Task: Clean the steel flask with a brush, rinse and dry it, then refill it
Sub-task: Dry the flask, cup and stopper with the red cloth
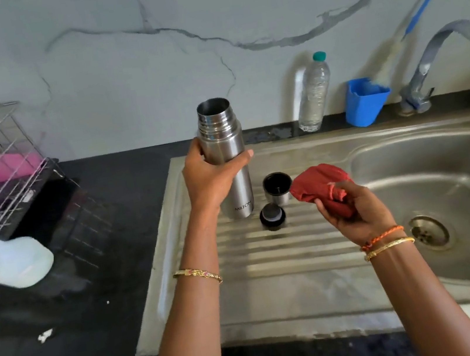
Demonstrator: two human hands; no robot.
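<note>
We see the left hand (212, 178) wrapped around the steel flask (225, 154), fingers curled round the upper body, thumb on the right side. Flask is upright, mouth open, no lid on it, over the left part of the sink's ribbed drainboard (270, 252); can't tell if its base touches the ribs or hangs just above. Logo on the lower body reads upside down.

Right hand (353, 211) clutches a bunched red cloth (320, 182), held over the drainboard's right edge, near the basin (447, 205). Cloth and flask are apart, not touching.

Between them on the drainboard: the steel cup lid (278, 188), open side up, just right of the flask's base, and the black stopper (272, 216) just in front of it.

Along the back edge of the counter: a clear plastic water bottle (314, 94) with green cap, a blue plastic cup (365, 103) beside it, then the tap (431, 66) at the basin's back rim.

Left on the dark counter (69, 342): a wire dish rack (8, 173) holding plates, with a white plastic container (13, 262) lying on its side in front of it.
</note>
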